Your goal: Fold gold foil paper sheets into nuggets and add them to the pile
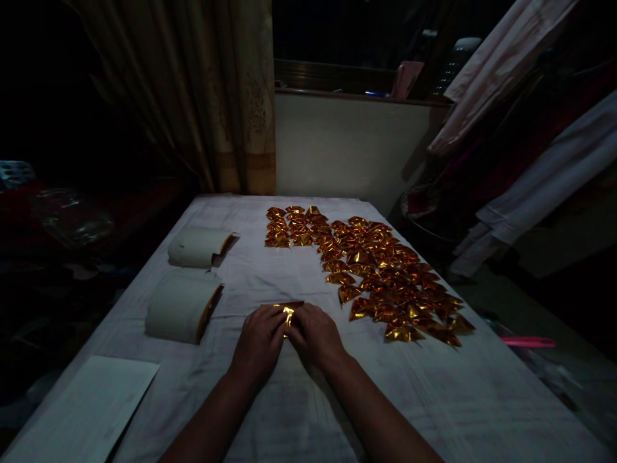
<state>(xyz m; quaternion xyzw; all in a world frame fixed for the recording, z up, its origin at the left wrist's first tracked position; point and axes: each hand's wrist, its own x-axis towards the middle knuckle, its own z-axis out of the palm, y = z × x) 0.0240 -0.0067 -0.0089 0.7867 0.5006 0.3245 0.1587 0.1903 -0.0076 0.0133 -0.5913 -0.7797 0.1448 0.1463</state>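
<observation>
Both hands meet over a shiny gold foil sheet [288,316] at the middle of the cloth-covered table. My left hand [259,335] grips its left side, fingers bent and thumb pressed on the foil. On the other side my right hand [315,332] does the same, its thumb close to the left one. Much of the foil is hidden under the fingers; a straight edge shows beyond them. Many folded gold foil pieces [385,270] lie in rows to the right, with a smaller group [296,226] at the far middle.
Two curved stacks of pale-backed sheets [197,247] [180,305] lie to the left. A white paper [91,405] rests at the near left corner. Clothes [544,186] hang at the right, a curtain [231,96] behind. A pink handle [527,342] shows past the right edge.
</observation>
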